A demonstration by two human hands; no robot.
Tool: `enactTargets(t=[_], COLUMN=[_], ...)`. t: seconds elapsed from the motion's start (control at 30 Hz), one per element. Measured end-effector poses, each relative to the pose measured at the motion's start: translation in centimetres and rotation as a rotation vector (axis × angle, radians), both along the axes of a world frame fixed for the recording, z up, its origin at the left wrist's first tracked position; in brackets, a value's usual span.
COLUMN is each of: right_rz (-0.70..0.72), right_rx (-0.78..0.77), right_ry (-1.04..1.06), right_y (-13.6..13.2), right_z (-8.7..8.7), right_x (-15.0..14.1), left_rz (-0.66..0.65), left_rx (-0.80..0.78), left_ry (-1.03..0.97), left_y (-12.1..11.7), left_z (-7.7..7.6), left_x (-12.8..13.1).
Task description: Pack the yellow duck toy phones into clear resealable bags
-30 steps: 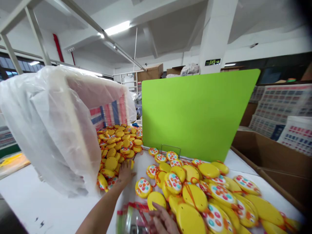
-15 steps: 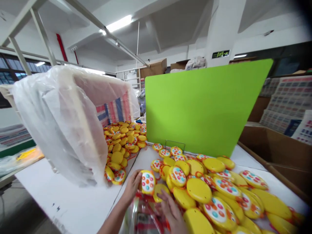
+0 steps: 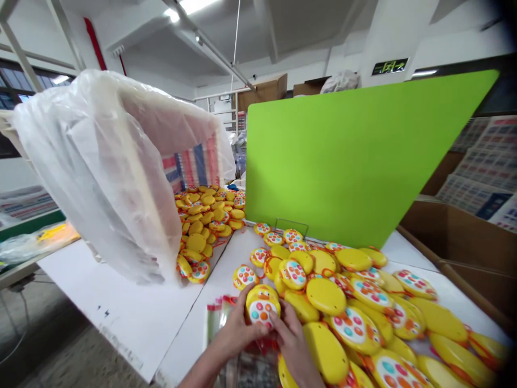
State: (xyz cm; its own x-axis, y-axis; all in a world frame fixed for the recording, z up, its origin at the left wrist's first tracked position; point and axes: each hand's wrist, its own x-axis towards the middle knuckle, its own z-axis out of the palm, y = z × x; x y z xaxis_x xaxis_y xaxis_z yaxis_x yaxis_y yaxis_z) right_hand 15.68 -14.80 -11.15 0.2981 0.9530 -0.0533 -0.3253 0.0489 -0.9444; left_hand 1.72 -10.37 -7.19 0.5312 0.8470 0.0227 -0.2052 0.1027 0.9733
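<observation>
A yellow duck toy (image 3: pixel 263 303) with a white belly and coloured dots is held between my two hands, its face side up. My left hand (image 3: pixel 237 326) grips its left side, the thumb along the lower edge. My right hand (image 3: pixel 291 335) closes on its lower right side with the fingertips. Just beyond my left hand, another duck toy (image 3: pixel 244 276) lies on the white table (image 3: pixel 183 310). Clear plastic bags (image 3: pixel 214 318) with red edges lie under my hands, partly hidden by them. A pile of similar duck toys (image 3: pixel 326 296) spreads to the right, some face down.
On the left a crate lined with white plastic film (image 3: pixel 100 178) lies on its side, more duck toys (image 3: pixel 196 242) spilling from it. A green board (image 3: pixel 347 161) stands behind the pile, near a thin wire stand (image 3: pixel 291 220). Beyond the table's right edge is a cardboard box (image 3: pixel 464 242).
My right hand has closed from spread fingers, and both hands now meet on one duck toy. Another toy lies beyond my left hand. The view has tilted down slightly.
</observation>
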Motion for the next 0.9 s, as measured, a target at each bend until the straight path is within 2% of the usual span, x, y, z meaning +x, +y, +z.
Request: enactTargets(t=[0.1, 0.3, 0.57, 0.73, 0.9], right_rz=[0.06, 0.001, 0.026, 0.041, 0.069], right_rx=[-0.034, -0.081, -0.107, -0.179, -0.167], right_ry=[0.012, -0.103, -0.105, -0.057, -0.03], right_y=[-0.1, -0.5, -0.2, -0.5, -0.7], right_z=[-0.3, -1.1, 0.9, 0.8, 0.1], right_x=[0.1, 0.5, -0.2, -0.1, 0.0], left_rz=[0.053, 0.061, 0.021, 0.09, 0.075], left_rx=[-0.031, -0.029, -0.02, -0.01, -0.012], left_ry=[0.01, 0.025, 0.087, 0.129, 0.055], left_y=[-1.0, -1.1, -1.5, -1.3, -1.0], left_z=[0.3, 0.7, 0.9, 0.1, -0.6], left_x=[0.2, 0.5, 0.1, 0.1, 0.0])
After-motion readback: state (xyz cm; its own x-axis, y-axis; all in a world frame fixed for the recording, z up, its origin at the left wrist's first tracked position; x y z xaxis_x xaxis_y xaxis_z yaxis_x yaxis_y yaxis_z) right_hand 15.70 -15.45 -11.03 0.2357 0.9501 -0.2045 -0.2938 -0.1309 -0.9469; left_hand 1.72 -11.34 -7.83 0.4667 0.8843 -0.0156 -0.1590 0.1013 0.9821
